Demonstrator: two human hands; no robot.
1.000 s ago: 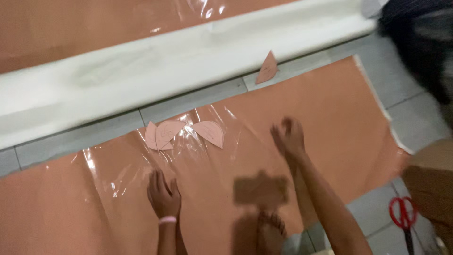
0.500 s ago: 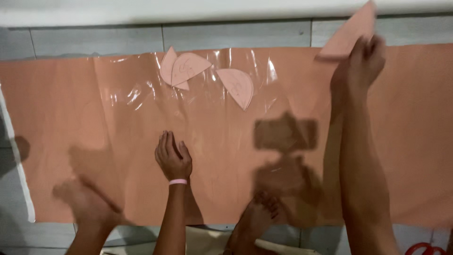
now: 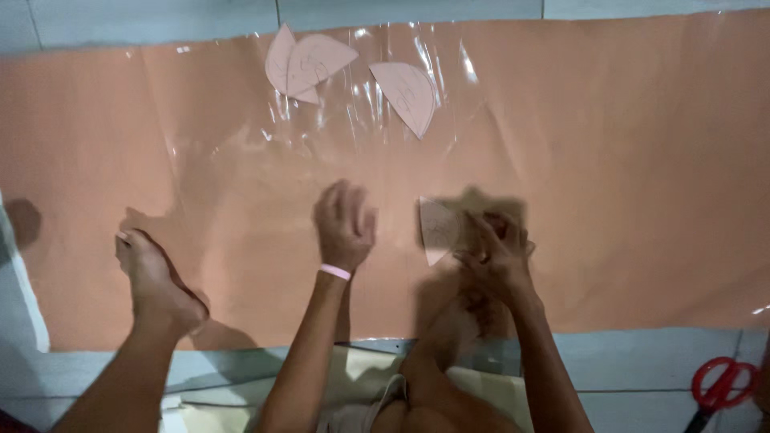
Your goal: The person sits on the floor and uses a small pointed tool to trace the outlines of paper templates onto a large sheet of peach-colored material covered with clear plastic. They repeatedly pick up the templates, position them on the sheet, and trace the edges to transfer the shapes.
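A wide sheet of salmon-pink material point(image 3: 626, 160) lies flat on the tiled floor, with clear plastic film over its middle. My left hand point(image 3: 345, 224), a pink band at its wrist, rests palm down on the sheet with fingers spread. My right hand point(image 3: 496, 250) holds a pink curved paper pattern piece point(image 3: 437, 228) against the sheet just right of the left hand. Three more pink pattern pieces lie near the far edge: two overlapping point(image 3: 303, 62) and a half-round one point(image 3: 407, 95).
My bare left foot point(image 3: 152, 281) stands on the sheet's near left part. My right leg and foot point(image 3: 449, 321) lie under my right arm. Red-handled scissors point(image 3: 718, 386) lie on the grey tiles at the bottom right. A pale cloth point(image 3: 361, 377) lies beneath me.
My right hand brought a pattern piece from the far right edge of the sheet down to the middle, beside my left hand. The camera view moved closer over the sheet.
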